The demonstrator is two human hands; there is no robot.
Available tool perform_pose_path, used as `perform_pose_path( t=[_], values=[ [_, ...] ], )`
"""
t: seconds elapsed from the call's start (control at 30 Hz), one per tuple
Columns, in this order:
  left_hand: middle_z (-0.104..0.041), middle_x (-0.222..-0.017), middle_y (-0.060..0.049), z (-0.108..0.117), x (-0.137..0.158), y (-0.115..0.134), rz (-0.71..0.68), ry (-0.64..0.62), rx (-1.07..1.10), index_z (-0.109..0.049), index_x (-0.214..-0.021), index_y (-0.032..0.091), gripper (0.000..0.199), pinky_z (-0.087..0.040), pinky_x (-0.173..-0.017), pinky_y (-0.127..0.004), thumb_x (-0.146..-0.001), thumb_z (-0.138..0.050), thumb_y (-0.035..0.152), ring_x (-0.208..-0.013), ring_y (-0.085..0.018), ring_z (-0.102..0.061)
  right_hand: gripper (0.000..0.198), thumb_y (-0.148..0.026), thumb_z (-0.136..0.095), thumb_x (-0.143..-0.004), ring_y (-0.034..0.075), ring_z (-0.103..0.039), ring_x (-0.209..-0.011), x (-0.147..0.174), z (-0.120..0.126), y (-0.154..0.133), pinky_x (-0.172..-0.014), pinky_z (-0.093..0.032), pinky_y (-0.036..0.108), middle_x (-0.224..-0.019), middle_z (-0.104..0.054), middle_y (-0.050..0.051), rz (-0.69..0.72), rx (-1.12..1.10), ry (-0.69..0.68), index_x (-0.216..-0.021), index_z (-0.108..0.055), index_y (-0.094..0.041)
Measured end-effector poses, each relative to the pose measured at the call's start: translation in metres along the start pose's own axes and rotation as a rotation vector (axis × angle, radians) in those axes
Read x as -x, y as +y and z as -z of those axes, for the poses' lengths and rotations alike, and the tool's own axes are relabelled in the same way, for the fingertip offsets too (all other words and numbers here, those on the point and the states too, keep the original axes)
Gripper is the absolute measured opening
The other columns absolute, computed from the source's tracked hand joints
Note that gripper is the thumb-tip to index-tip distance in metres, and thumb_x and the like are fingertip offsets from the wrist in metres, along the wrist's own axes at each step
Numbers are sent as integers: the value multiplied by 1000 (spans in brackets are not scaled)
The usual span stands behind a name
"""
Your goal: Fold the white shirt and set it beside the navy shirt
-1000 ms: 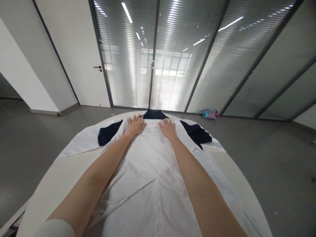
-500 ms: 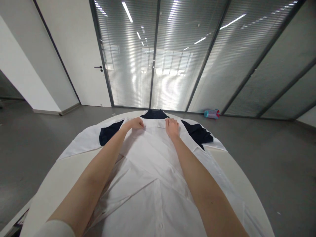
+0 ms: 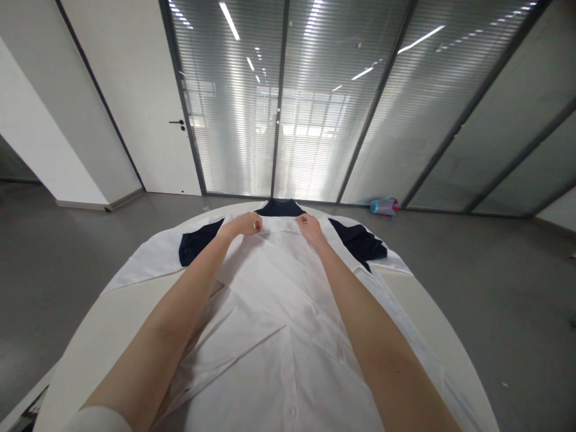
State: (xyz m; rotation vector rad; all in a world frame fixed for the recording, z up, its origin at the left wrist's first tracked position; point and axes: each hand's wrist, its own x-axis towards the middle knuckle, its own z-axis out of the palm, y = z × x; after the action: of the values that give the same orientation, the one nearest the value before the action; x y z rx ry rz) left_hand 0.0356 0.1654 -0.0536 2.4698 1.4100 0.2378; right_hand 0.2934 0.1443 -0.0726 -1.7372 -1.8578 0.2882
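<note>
- A white button-front shirt (image 3: 270, 270) lies spread, lightly creased, over a round white table (image 3: 126, 318), its far edge away from the wearer of the camera and its buttoned strip running down the near middle.
- The left hand (image 3: 247, 224) is curled closed, pinching the shirt near the left end of that far edge.
- The right hand (image 3: 309, 227) is also closed, thumb and fingers gripping the same edge farther right; a stretch of white cloth lies between the two.
- Navy cloth (image 3: 202, 243) shows from beneath the shirt on both sides and just beyond its far edge, with more white fabric (image 3: 150, 258) under it.
- Past the table, a blue-and-pink object (image 3: 384, 207), too small to identify, lies on the grey floor (image 3: 508, 276) by a glass partition with blinds (image 3: 315, 162).
</note>
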Motion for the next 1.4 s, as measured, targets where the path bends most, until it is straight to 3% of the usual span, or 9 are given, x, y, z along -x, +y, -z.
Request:
perform_pose_path(
  t=[0.27,0.43,0.57,0.77,0.9,1.03,1.13,1.27,1.4],
  values=[
    [-76,-80,0,-2,2,2,2,-56,31,-77,-77,23,27,-51,-73,-24,-60,-63,8,-81,-20,-68,19,-30,-63,-90,20,-68,-89,15,12,-35,-78,-46,25,-95,-76,9,130,69,-317,-91,-75,-16],
    [-74,-73,-1,-3,3,2,-8,-53,16,-75,-66,22,17,-50,-73,-25,-61,-64,10,-78,-21,-68,25,-38,-68,-87,17,-66,-76,25,16,-41,-61,-42,22,-84,-74,6,163,45,-480,-82,-74,-14],
    [-75,-79,-2,-2,2,2,-4,-35,-27,-76,-71,22,19,-50,-75,-25,-63,-64,10,-79,-20,-68,27,-40,-69,-86,15,-64,-74,25,15,-39,-60,-41,21,-82,-73,4,194,-5,-601,-81,-72,-14],
    [-75,-83,-6,-12,6,23,45,17,-152,-75,-75,19,19,-51,-76,-27,-68,-62,6,-84,-23,-70,21,-37,-78,-77,18,-65,-78,28,4,-43,-69,-45,24,-85,-73,3,203,162,-519,-84,-72,-18],
    [-71,-110,-14,-18,17,50,51,122,-226,-75,-97,17,23,-50,-89,-38,-81,-60,11,-102,-30,-68,22,-40,-73,-84,20,-66,-91,31,8,-44,-77,-47,26,-99,-73,5,227,203,-454,-92,-72,-20],
    [-55,-142,-16,-28,33,64,-7,258,-238,-59,-134,21,39,-37,-110,-47,-99,-47,33,-131,-32,-52,32,-43,-54,-98,24,-62,-111,36,31,-23,-92,-45,31,-122,-66,12,235,265,-257,-114,-68,-20],
    [-43,-155,-10,-46,42,61,-81,207,-186,-46,-148,28,52,-28,-117,-46,-101,-41,50,-145,-28,-37,33,-40,-53,-99,25,-60,-115,43,53,6,-95,-44,33,-128,-64,13,166,330,-180,-121,-66,-20],
    [-35,-160,-9,-63,49,54,-63,126,-170,-41,-152,28,56,-24,-119,-49,-102,-36,53,-149,-28,-29,23,-32,-58,-94,22,-66,-100,57,85,41,-84,-47,28,-115,-71,10,55,342,-198,-108,-72,-19],
    [-47,-152,-11,-59,59,70,-136,313,-217,-57,-137,23,42,-28,-117,-48,-101,-43,41,-143,-29,-39,19,-27,-62,-90,19,-68,-94,73,116,60,-75,-46,23,-108,-74,8,-33,354,-207,-101,-73,-18]
  ],
)
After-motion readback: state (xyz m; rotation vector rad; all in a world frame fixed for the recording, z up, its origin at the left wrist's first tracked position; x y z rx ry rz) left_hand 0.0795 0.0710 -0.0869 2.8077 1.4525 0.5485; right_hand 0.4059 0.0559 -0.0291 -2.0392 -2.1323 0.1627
